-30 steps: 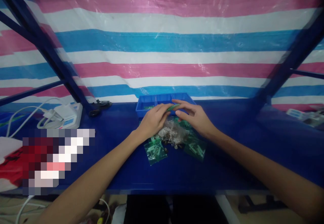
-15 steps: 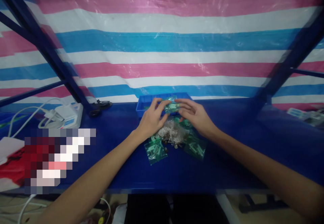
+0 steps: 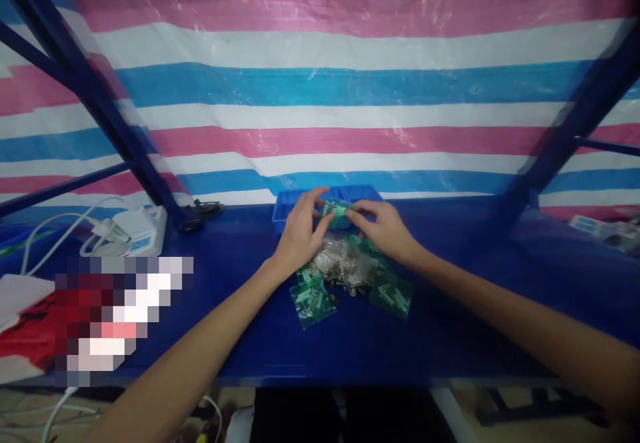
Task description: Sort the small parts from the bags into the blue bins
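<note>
My left hand (image 3: 300,233) and my right hand (image 3: 383,229) pinch a small green plastic packet (image 3: 337,214) between their fingertips, held just above the blue table (image 3: 450,323). Right behind it stands a blue compartment tray (image 3: 285,204). Under my hands lies a pile of clear bags with small dark parts (image 3: 343,266), and green packets (image 3: 313,299) are scattered round it, one more green packet (image 3: 393,295) at the right.
A white power strip with white cables (image 3: 133,229) sits at the left, next to a dark clamp (image 3: 200,213) by the blue frame post (image 3: 100,106). A striped tarp (image 3: 320,83) hangs behind. A red and white item (image 3: 25,326) lies at the far left.
Both hands have drawn closer together on the green packet, which was edge-on a second ago and now shows its flat face, held slightly higher over the tray's front edge.
</note>
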